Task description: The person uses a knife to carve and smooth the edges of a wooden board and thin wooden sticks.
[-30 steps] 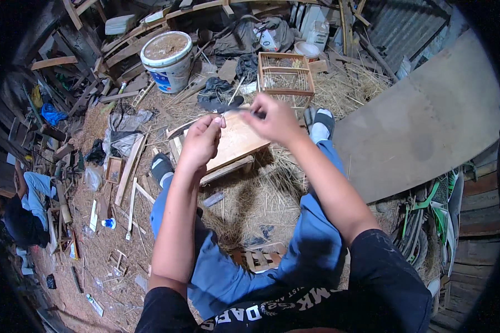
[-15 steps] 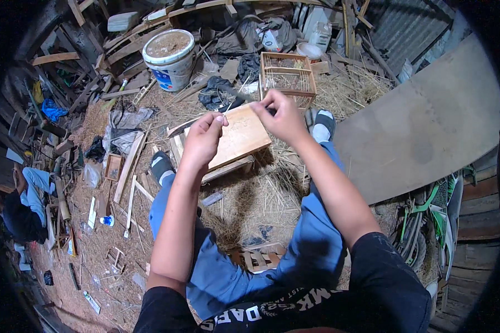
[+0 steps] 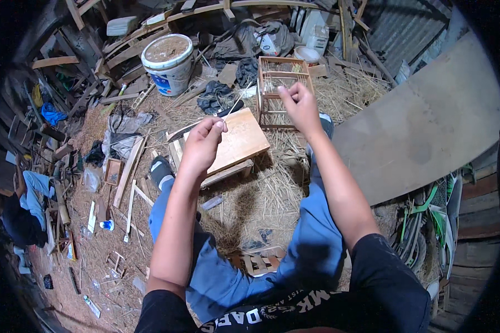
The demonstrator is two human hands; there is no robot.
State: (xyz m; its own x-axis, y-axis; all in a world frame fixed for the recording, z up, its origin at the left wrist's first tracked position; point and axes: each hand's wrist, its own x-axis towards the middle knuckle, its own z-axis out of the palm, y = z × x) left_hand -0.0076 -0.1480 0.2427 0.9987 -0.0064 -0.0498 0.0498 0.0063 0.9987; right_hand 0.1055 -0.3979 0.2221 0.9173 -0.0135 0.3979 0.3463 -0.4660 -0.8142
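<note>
My left hand [image 3: 201, 145] pinches a thin pale stick [image 3: 233, 107] that rises diagonally from its fingertips. My right hand [image 3: 300, 108] is raised farther right with its fingers curled together, in front of a small wooden cage with thin bars [image 3: 278, 61]; whatever it holds, if anything, is too small to make out. Below and between my hands lies a pale wooden board [image 3: 241, 145] on a low stand, with a long dark object [image 3: 179, 132] at its left end. My sandalled feet are on either side of it.
Straw, scraps and slats [image 3: 132, 172] litter the floor. A white bucket [image 3: 166, 77] stands at the back left, a large bent sheet [image 3: 416, 127] slopes along the right beside a green-framed bicycle [image 3: 425, 208]. Another person [image 3: 30, 200] in blue trousers is at the far left.
My right hand has moved away from my left, up and to the right, toward the cage. The dark thing seen in it earlier no longer shows there. My left hand has shifted only slightly down.
</note>
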